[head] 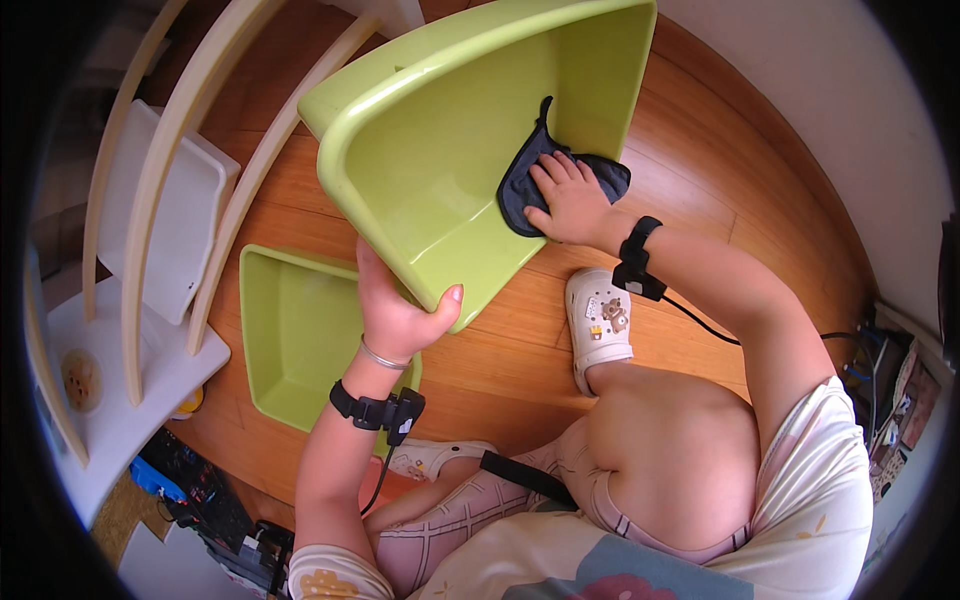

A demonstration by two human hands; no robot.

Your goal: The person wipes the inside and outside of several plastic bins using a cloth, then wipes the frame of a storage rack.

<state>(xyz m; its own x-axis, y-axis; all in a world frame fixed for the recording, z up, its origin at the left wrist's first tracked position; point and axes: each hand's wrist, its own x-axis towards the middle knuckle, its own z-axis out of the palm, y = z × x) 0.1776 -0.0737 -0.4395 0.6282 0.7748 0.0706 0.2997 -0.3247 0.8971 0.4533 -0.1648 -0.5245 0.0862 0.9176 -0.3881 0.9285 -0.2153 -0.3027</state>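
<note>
A large green plastic bin is tilted up before me, its open side facing me. My left hand grips its near lower rim, with the thumb over the edge and the fingers hidden beneath. Flat against the inside of the bin, toward its right end, lies a dark grey cloth with black edging. My right hand presses on this cloth with its fingers spread. A corner of the cloth sticks up along the wall, and another part reaches over to the right.
A second green bin sits on the wooden floor below my left hand. At the left stands a white rack with curved bars, holding a white tray. Cables run from my wrist straps. A white wall rises at the right.
</note>
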